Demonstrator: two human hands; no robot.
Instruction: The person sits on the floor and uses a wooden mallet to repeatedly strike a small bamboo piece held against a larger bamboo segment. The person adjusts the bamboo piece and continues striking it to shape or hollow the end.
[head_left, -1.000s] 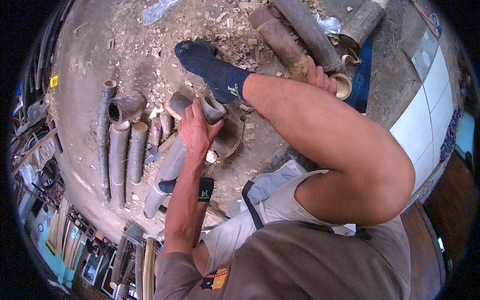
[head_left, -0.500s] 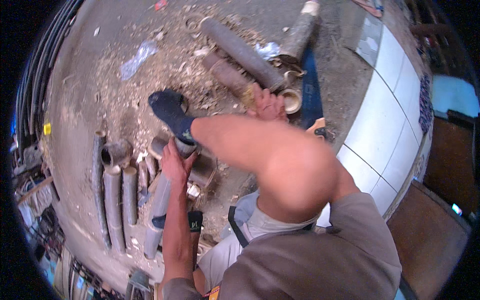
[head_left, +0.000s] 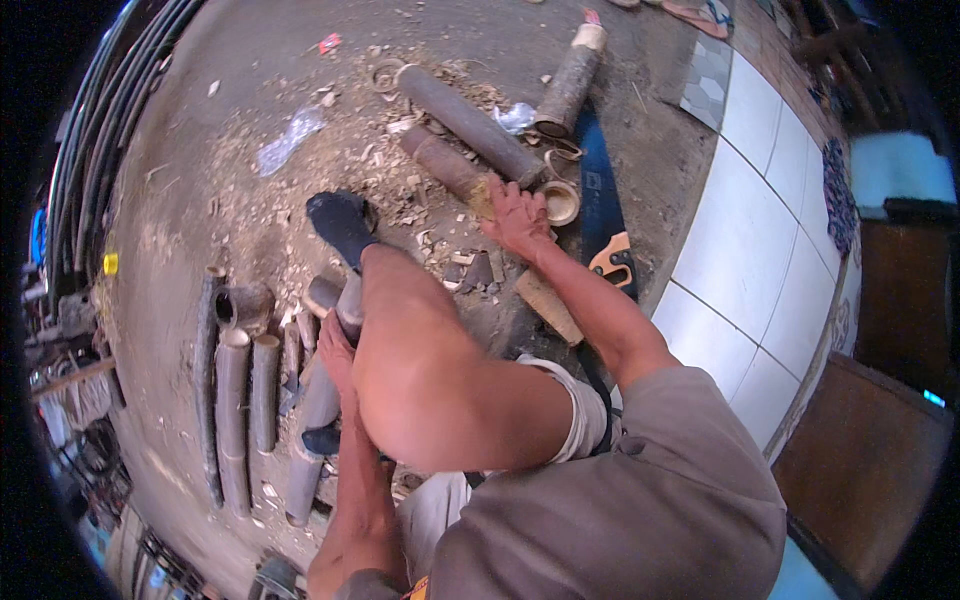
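My left hand [head_left: 338,350] wraps round a grey bamboo tube [head_left: 318,402] beside my raised leg; the leg hides part of the hand. Farther right, my right hand [head_left: 520,218] has its fingers curled at a straw-coloured tuft of fibre [head_left: 483,198]. This tuft lies against the near end of a brown bamboo piece [head_left: 437,160]. Close beside those fingers is a pale cut bamboo ring end [head_left: 559,203]. A longer grey bamboo tube [head_left: 470,120] lies just beyond. To the right rests a handsaw [head_left: 600,190] with a dark blue blade and orange-and-black handle.
Several bamboo lengths [head_left: 232,420] lie at the left, near a short wide bamboo piece [head_left: 246,306]. Wood chips [head_left: 270,215] and a clear plastic bag [head_left: 290,142] litter the ground. White tiles [head_left: 725,270] edge the right side. A tapered bamboo piece [head_left: 548,306] lies under my right forearm.
My raised knee has swung left and downward, uncovering my right forearm, the saw handle and bamboo scraps. My right hand stays at the fibre tuft; my left hand stays on the tube.
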